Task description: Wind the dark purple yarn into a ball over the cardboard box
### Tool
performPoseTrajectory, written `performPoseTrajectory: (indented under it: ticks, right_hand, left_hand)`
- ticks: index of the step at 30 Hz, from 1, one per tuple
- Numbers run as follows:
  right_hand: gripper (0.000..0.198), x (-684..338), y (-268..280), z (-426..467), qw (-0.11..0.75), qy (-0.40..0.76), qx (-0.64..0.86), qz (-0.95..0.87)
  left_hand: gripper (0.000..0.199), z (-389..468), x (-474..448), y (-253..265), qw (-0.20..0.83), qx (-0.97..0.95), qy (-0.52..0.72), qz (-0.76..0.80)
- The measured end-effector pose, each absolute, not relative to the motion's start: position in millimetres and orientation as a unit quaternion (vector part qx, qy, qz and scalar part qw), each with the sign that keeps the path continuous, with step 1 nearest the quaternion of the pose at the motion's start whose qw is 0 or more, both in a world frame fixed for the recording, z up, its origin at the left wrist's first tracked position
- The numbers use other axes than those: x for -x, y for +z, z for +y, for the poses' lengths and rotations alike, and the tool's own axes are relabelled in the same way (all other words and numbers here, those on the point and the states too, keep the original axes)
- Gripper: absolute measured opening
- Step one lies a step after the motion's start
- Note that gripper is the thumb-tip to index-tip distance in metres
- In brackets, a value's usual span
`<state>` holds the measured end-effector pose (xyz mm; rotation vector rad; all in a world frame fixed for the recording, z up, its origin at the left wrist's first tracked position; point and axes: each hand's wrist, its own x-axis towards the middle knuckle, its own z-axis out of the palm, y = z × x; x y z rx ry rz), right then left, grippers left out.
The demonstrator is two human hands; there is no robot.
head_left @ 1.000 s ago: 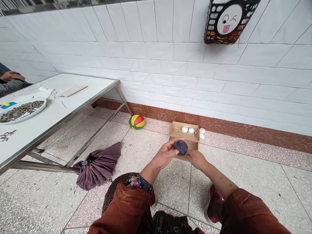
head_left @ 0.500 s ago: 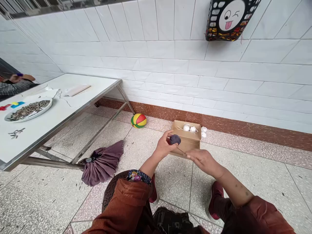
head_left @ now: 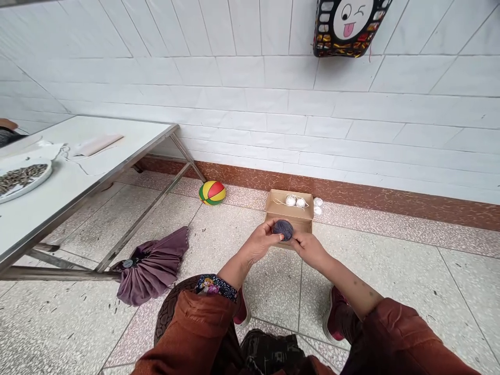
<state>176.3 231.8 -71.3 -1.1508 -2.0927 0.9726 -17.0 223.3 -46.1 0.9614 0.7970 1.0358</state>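
Note:
My left hand is closed around a dark grey-purple ball of yarn, thumb below and fingers along its left side. At the ball's right side, my right hand is closed in a pinch on the yarn strand, which its fingers now mostly hide. Both hands are in front of an open cardboard box. Two small white balls of string with loose ends lie in its far part. The box's near part is partly hidden behind my hands.
A white table with a plate of seeds stands at left. On the floor are a folded purple umbrella, a colourful ball and clear white items beside the box. A black basket hangs on the wall.
My right hand has come in from the lower right to the ball, and the strand stretched between them has shortened. The view has shifted slightly to the right.

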Motion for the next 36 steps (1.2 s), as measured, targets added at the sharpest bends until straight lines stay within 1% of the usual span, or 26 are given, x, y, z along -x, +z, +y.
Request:
performPoseTrajectory:
  ticks: [2, 4, 7, 9, 11, 13, 14, 15, 18, 20, 22, 24, 26, 28, 30, 32, 34, 36]
  right_hand:
    - [0.027, -177.5, -61.7, 226.3, 0.265, 0.375, 0.390, -0.798]
    - [0.030, -179.6, -49.5, 223.3, 0.272, 0.405, 0.354, -0.798]
    - [0.029, -182.7, -34.3, 225.5, 0.317, 0.462, 0.335, -0.758]
    - [0.030, -183.7, -30.2, 231.7, 0.365, 0.474, 0.355, -0.719]
    - [0.031, -183.8, -32.6, 240.0, 0.408, 0.461, 0.388, -0.686]
    - [0.030, -182.8, -41.1, 247.7, 0.423, 0.439, 0.422, -0.671]
    - [0.030, -181.9, -47.0, 250.4, 0.417, 0.429, 0.438, -0.671]
    - [0.030, -180.7, -53.3, 251.7, 0.403, 0.419, 0.451, -0.677]
    - [0.029, -176.0, -68.1, 247.4, 0.345, 0.385, 0.469, -0.716]
    - [0.027, -173.3, -69.7, 239.4, 0.314, 0.369, 0.444, -0.753]
    - [0.027, -172.2, -63.6, 231.1, 0.292, 0.374, 0.390, -0.789]
    - [0.026, -173.3, -52.7, 225.8, 0.289, 0.401, 0.342, -0.799]
    - [0.024, -176.3, -41.5, 225.3, 0.313, 0.434, 0.330, -0.778]
    - [0.025, -179.9, -33.9, 229.1, 0.353, 0.452, 0.346, -0.742]
    - [0.027, -182.6, -31.7, 235.1, 0.390, 0.449, 0.372, -0.713]
    - [0.028, -183.5, -35.2, 240.6, 0.411, 0.433, 0.398, -0.697]
    - [0.027, -182.8, -43.4, 244.2, 0.411, 0.419, 0.421, -0.692]
    - [0.027, -181.4, -54.2, 245.3, 0.390, 0.409, 0.442, -0.696]
  left_hand:
    - [0.047, 226.2, 19.0, -49.0, 0.671, -0.417, 0.470, 0.393]
    - [0.046, 227.5, 20.0, -50.6, 0.639, -0.438, 0.460, 0.435]
    - [0.051, 225.2, 18.2, -50.7, 0.549, -0.519, 0.431, 0.493]
    - [0.063, 220.8, 15.9, -48.8, 0.520, -0.570, 0.405, 0.491]
    - [0.080, 215.4, 14.1, -45.3, 0.558, -0.595, 0.374, 0.441]
    - [0.090, 210.9, 13.6, -41.0, 0.613, -0.585, 0.367, 0.383]
    - [0.090, 209.5, 13.8, -39.2, 0.635, -0.569, 0.375, 0.364]
    - [0.086, 208.8, 14.0, -37.8, 0.650, -0.546, 0.391, 0.355]
    - [0.063, 210.8, 14.6, -37.0, 0.669, -0.470, 0.447, 0.362]
    - [0.054, 214.5, 14.9, -38.6, 0.659, -0.439, 0.475, 0.384]
    - [0.051, 219.1, 15.6, -40.3, 0.624, -0.441, 0.484, 0.427]
    - [0.049, 222.9, 16.7, -41.5, 0.562, -0.483, 0.467, 0.483]
    - [0.052, 224.7, 17.7, -41.8, 0.498, -0.546, 0.430, 0.520]
    - [0.056, 223.5, 18.1, -41.6, 0.465, -0.608, 0.390, 0.511]
    - [0.058, 219.1, 17.6, -41.2, 0.473, -0.656, 0.366, 0.461]
    - [0.063, 212.8, 16.2, -41.1, 0.511, -0.667, 0.363, 0.403]
    - [0.072, 206.3, 14.1, -41.6, 0.574, -0.632, 0.368, 0.368]
    - [0.078, 201.5, 11.4, -42.2, 0.644, -0.569, 0.374, 0.349]
